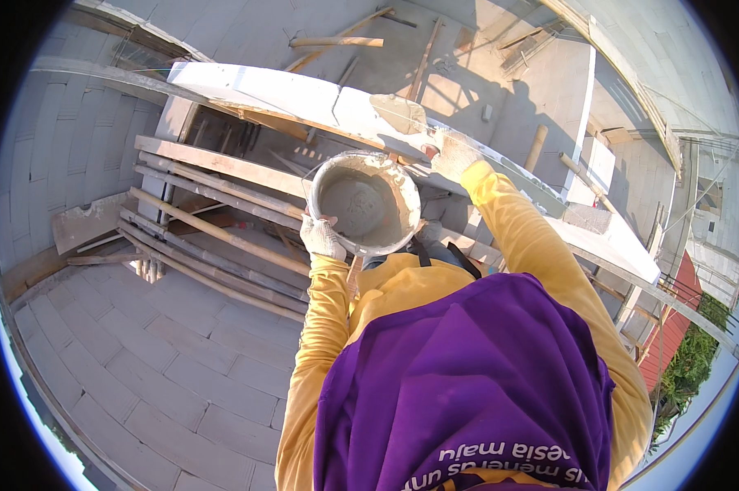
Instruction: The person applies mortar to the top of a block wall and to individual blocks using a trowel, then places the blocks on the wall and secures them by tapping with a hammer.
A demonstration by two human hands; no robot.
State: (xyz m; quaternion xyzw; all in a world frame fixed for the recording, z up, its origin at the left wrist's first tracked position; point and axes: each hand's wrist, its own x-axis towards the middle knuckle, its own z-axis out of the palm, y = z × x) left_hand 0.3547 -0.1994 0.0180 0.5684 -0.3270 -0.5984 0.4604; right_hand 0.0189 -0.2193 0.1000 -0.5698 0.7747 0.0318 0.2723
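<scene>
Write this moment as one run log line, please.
left hand: holds bucket; bucket: grey mix inside; right hand: at white blocks, grip unclear

underside of bucket point(404, 201) hidden, purple garment point(467, 368) cut off

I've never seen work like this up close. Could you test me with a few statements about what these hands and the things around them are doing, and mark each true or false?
1. The left hand grips the bucket at its side. True.
2. The right hand is inside the bucket. False: it is outside, by the row of white blocks.
3. The bucket is full to the brim. False: grey paste lies low inside, with the wall showing above it.
4. Both sleeves are yellow. True.
5. Neither hand wears a glove. False: both wear pale gloves.
6. Long poles lie to the left of the bucket. True.
</scene>
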